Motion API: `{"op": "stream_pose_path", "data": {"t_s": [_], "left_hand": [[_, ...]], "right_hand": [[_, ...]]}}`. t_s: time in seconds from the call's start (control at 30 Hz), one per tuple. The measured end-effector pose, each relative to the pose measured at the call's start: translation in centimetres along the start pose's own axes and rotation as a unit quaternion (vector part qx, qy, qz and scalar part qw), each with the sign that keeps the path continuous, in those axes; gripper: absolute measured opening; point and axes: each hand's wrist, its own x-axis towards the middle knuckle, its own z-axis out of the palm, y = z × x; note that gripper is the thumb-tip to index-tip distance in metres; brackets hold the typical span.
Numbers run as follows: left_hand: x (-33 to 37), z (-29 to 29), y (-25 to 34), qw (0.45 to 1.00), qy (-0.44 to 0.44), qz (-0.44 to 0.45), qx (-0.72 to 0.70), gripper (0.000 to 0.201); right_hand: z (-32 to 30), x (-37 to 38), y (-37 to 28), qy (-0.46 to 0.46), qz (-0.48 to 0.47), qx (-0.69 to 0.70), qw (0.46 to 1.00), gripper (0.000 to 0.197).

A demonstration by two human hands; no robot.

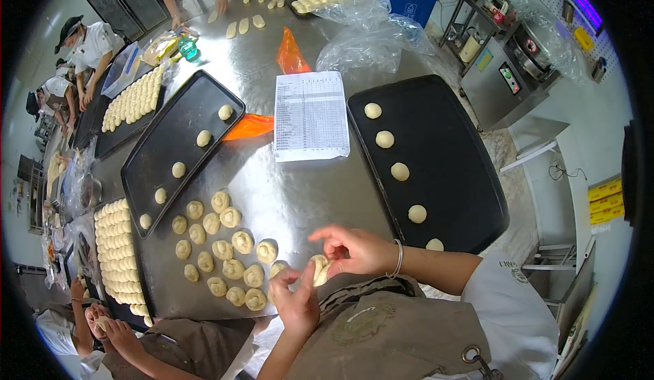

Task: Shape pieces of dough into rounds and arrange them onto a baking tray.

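A small piece of pale dough [319,272] is pinched between my two hands, just over the table's near edge. My left hand [297,303] grips it from the left with bent fingers. My right hand [351,250], with a metal bangle at the wrist, presses its thumb to the dough while its index finger stretches out. Left of my hands, several shaped dough pieces [233,269] with folded tops rest on the steel table [327,199]. The nearest one is partly hidden behind my left hand.
On the right lies a black tray [449,162] with a row of dough balls; another black tray [204,107] sits at the left. A printed sheet [311,116], orange plastic [289,50] and clear plastic bags [368,39] lie farther back. A co-worker's hands [112,329] hold dough at lower left.
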Motion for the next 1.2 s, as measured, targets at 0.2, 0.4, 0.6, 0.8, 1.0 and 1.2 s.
{"op": "stream_pose_path", "data": {"t_s": [0.2,0.4,0.6,0.8,1.0,1.2], "left_hand": [[1.1,-0.8,2.1,0.992,0.037,0.055,0.109,0.043],[1.7,-1.1,2.3,0.997,0.053,-0.014,0.062,0.031],[1.6,-1.5,3.5,1.0,-0.001,-0.026,-0.008,0.032],[1.1,-2.1,2.6,0.999,0.012,0.022,0.02,0.023],[2.0,-1.5,3.6,0.997,0.076,0.007,0.024,0.014],[2.0,0.5,4.1,0.997,0.047,0.052,0.016,0.011]], "right_hand": [[1.2,0.0,0.8,0.07,-0.253,-0.281,0.923,0.012],[2.3,-1.4,-1.4,0.019,-0.218,-0.299,0.929,0.023],[1.9,-0.3,0.9,0.068,-0.192,-0.235,0.95,0.017],[1.5,-0.1,0.8,-0.031,-0.232,-0.267,0.935,0.017],[2.4,-1.1,-1.1,0.054,-0.257,-0.184,0.947,0.013],[2.0,-1.6,0.9,0.168,-0.236,-0.133,0.948,0.01]]}}
